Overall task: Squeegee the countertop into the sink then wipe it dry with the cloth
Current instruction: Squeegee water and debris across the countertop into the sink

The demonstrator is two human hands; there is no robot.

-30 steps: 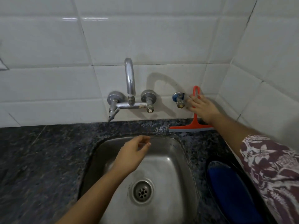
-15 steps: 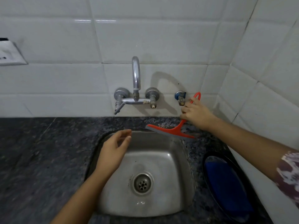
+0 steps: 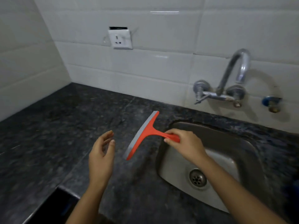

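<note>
My right hand (image 3: 186, 143) grips the handle of a red squeegee (image 3: 145, 135) with a grey rubber blade. The blade points left and hangs over the dark speckled countertop (image 3: 56, 135), just left of the steel sink (image 3: 218, 159). Whether the blade touches the stone I cannot tell. My left hand (image 3: 102, 157) hovers open above the countertop, a little left of the blade, holding nothing. A blurred scrap of blue (image 3: 292, 188) at the right edge may be the cloth.
A chrome wall tap (image 3: 231, 81) with two knobs stands above the sink, a small blue-capped valve (image 3: 271, 104) to its right. A white wall socket (image 3: 120, 38) is on the tiled back wall. The tiled left wall meets the countertop in a corner. The counter's front edge drops at lower left.
My right hand took the squeegee from the wall right of the tap and carried it left across the sink. The left hand left the sink and moved over the countertop. My view swung left.
</note>
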